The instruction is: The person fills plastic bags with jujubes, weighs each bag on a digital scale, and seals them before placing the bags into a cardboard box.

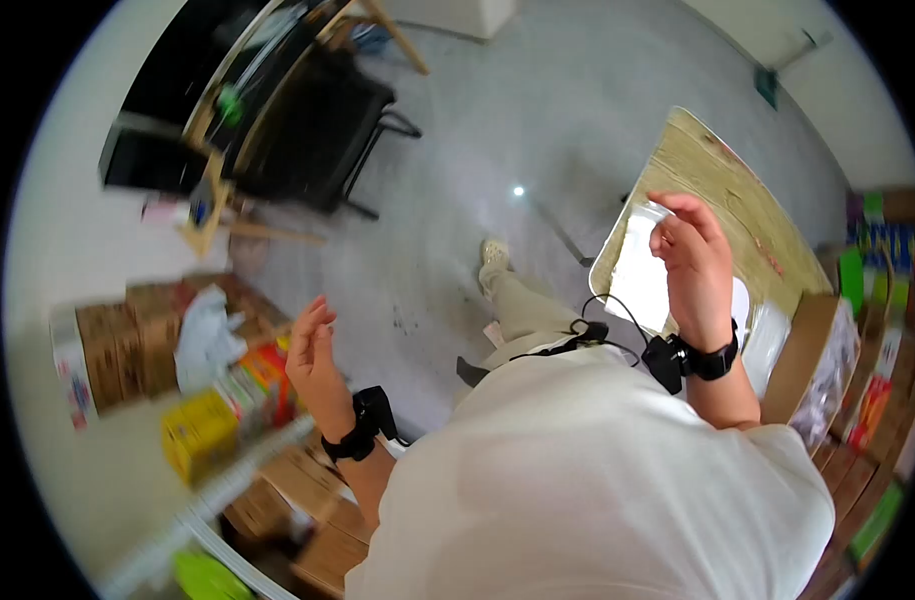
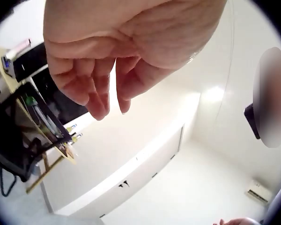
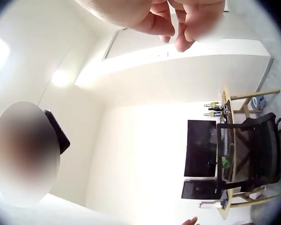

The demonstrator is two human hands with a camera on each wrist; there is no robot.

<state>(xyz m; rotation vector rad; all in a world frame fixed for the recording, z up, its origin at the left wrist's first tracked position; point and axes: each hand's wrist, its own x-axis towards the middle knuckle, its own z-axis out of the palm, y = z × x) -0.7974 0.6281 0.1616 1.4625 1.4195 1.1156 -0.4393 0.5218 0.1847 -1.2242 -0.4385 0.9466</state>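
My left hand (image 1: 312, 352) is raised in the air at my left side, fingers loosely straight and holding nothing; in the left wrist view the left hand (image 2: 100, 86) hangs relaxed against a white wall. My right hand (image 1: 685, 248) is lifted over the near end of a wooden table (image 1: 742, 205). Its fingers are curled and pinch a clear plastic piece (image 1: 649, 214). The right wrist view shows the fingertips (image 3: 175, 28) pressed together on that translucent plastic piece (image 3: 207, 32). A pale glossy sheet (image 1: 639, 275) lies on the table below the hand.
A black chair (image 1: 322, 130) and a desk with a dark monitor (image 1: 152, 150) stand across the grey floor. Cardboard boxes (image 1: 127, 345) and a yellow box (image 1: 199, 432) crowd my left. A cardboard box (image 1: 809, 355) and shelves of coloured packages (image 1: 877, 300) are on my right.
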